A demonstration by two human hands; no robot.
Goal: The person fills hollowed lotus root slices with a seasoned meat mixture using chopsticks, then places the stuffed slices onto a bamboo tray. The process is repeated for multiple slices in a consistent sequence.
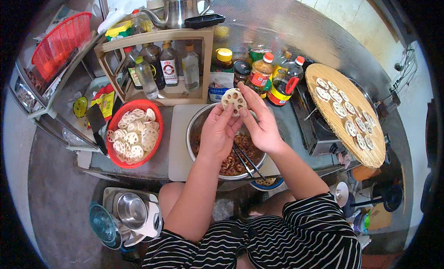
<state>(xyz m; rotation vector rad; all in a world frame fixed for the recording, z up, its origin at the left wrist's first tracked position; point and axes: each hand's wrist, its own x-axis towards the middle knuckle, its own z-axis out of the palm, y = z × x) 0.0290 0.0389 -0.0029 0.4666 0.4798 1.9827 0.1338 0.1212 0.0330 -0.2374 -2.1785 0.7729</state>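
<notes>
Both my left hand (220,130) and my right hand (258,121) hold a lotus root slice (234,101) by its edges, thumbs on its near side. Whether more slices lie behind it I cannot tell. Beneath my hands stands a metal bowl (190,144) of chopped brown filling (231,164), with black chopsticks (247,158) resting in it and over its near rim. To the left, a red plastic basket (160,130) holds many pale lotus root slices (132,138). On the right, a round woven tray (324,121) carries several lotus root pieces (339,109).
A cutting board (178,144) lies under the bowl. Sauce bottles (285,83) and a wooden rack (152,36) topped by a steel kettle (180,10) stand behind. The woven tray lies over a gas stove (317,140). A black cleaver-like blade (97,119) is left of the basket.
</notes>
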